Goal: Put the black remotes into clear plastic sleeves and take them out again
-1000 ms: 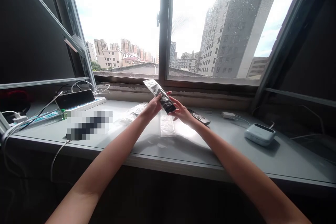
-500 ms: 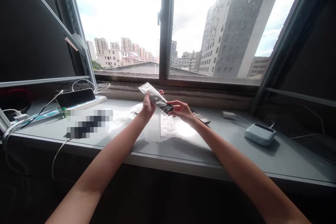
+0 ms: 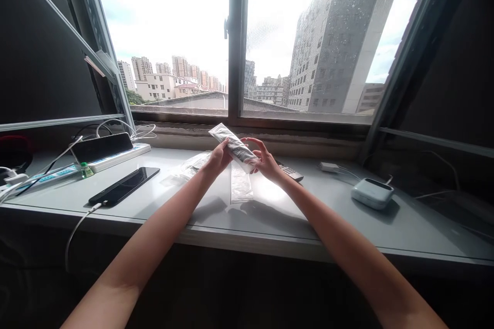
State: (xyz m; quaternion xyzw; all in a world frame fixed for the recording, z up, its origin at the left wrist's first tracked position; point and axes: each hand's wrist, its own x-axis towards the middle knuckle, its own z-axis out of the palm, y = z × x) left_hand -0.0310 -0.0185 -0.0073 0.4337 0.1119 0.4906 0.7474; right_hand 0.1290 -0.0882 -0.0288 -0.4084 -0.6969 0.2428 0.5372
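A clear plastic sleeve [image 3: 236, 148] with a long dark item inside is held tilted above the desk. My left hand [image 3: 218, 158] grips its middle, thumb on top. At its lower right end, my right hand [image 3: 267, 164] pinches the sleeve, with the index finger raised off it. What the dark item is cannot be made out through the shiny plastic. Beneath the hands, another clear sleeve [image 3: 241, 187] lies flat on the desk. Crumpled clear plastic [image 3: 187, 168] lies left of it, partly behind my left forearm. A dark remote control [image 3: 292, 172] with buttons shows behind my right wrist.
On the left lie a black phone [image 3: 125, 186] on a white cable, a power strip [image 3: 121, 157], a second phone [image 3: 102, 147] and a small green bottle [image 3: 86, 170]. A white charger [image 3: 329, 166] and a pale blue box-like device [image 3: 372, 193] sit right. A window [image 3: 235, 41] stands behind.
My right index finger has lifted from the sleeve, and the dark end seen there before is now covered by whitish plastic. The view has shifted slightly right.
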